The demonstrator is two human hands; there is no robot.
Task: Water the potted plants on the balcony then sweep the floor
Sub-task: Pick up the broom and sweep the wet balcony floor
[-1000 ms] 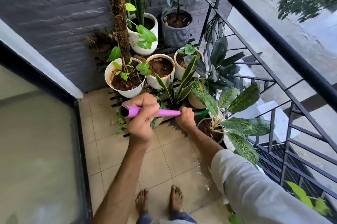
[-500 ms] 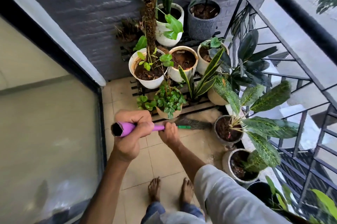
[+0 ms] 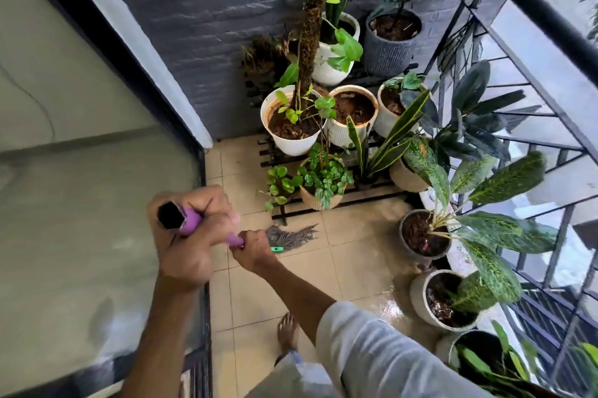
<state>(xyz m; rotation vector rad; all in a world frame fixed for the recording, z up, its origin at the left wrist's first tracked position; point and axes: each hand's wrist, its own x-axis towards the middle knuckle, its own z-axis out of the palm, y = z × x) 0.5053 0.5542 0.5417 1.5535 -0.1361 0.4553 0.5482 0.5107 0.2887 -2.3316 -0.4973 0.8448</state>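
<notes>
Broom (image 3: 191,222), purple handle: gripped near top by left hand (image 3: 189,236), lower by right hand (image 3: 255,250). Bristles (image 3: 291,237) on tiled floor (image 3: 349,255) just beyond right hand. Potted plants (image 3: 323,177) farther ahead.

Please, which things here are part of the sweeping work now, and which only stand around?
In use:
broom handle, gripped by left hand and right hand
broom bristles on the tiled floor

Standing by:
potted plants
black plant rack
railing
glass door

Beige tiled floor (image 3: 352,268), wet patch; pots (image 3: 424,236), broom bristles (image 3: 291,237), plant rack (image 3: 339,200)
</notes>
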